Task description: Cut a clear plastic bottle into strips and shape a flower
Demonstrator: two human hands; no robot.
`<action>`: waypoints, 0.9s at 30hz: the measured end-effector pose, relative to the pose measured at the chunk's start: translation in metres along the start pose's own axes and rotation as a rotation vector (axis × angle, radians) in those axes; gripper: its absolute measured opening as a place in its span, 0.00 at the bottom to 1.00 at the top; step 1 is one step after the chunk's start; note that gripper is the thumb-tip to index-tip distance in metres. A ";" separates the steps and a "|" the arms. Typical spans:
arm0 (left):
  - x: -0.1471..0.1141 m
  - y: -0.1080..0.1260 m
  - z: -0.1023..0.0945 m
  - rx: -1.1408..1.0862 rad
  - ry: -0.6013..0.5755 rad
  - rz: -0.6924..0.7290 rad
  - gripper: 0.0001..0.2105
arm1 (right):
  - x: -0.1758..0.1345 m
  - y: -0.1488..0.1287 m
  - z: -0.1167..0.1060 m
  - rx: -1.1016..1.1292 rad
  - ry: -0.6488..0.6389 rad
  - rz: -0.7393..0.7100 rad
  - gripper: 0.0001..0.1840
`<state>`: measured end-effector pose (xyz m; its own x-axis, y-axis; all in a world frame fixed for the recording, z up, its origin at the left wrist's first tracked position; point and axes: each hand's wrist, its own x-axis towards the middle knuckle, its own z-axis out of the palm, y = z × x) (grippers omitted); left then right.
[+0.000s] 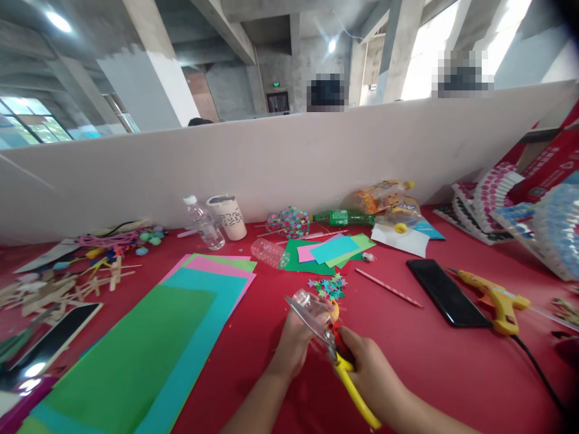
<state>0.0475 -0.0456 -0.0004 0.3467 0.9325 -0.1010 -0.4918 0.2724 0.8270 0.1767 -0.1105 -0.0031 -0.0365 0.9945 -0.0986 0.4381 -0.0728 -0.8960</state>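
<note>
My left hand (295, 342) is closed around a small clear plastic bottle piece (302, 296), whose narrow end points away from me. In my right hand (373, 364) is a pair of scissors (355, 392) with a yellow handle, its metal blades pointing up and left. The blades cross in front of the bottle piece; whether they touch it I cannot tell. Part of the scissors' other handle is hidden by my right fingers. Just beyond both hands lies a pile of colourful star shapes (332, 287).
Large coloured sheets (136, 349) cover the left of the red table. At the right are a black phone (446, 292) and a yellow glue gun (502, 298) with its cord. A clear bottle (204, 223), a paper cup (230, 218) and a green bottle (346, 217) are near the white partition (280, 163).
</note>
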 end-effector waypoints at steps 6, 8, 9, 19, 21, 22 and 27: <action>0.005 0.011 -0.012 -0.059 0.040 -0.004 0.12 | -0.001 -0.012 -0.020 0.055 -0.108 0.003 0.16; 0.009 0.019 -0.021 -0.103 0.069 0.000 0.12 | 0.000 -0.013 -0.031 0.083 -0.202 0.009 0.17; 0.011 0.023 -0.025 -0.128 0.085 0.008 0.12 | 0.000 -0.014 -0.037 0.092 -0.253 0.010 0.18; 0.022 0.045 -0.056 -0.306 0.202 0.116 0.09 | -0.013 -0.022 -0.070 -0.207 -0.570 0.037 0.30; 0.021 0.046 -0.055 -0.311 0.207 0.119 0.09 | -0.016 -0.023 -0.068 -0.236 -0.587 0.074 0.32; 0.020 0.046 -0.054 -0.309 0.206 0.120 0.09 | -0.016 -0.023 -0.066 -0.228 -0.588 0.082 0.31; 0.017 0.044 -0.048 -0.296 0.173 0.125 0.08 | -0.016 -0.018 -0.057 -0.096 -0.603 0.132 0.32</action>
<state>-0.0064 -0.0059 0.0079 0.1416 0.9824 -0.1221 -0.7402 0.1870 0.6458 0.2202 -0.1207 0.0390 -0.4650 0.7579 -0.4576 0.5510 -0.1568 -0.8196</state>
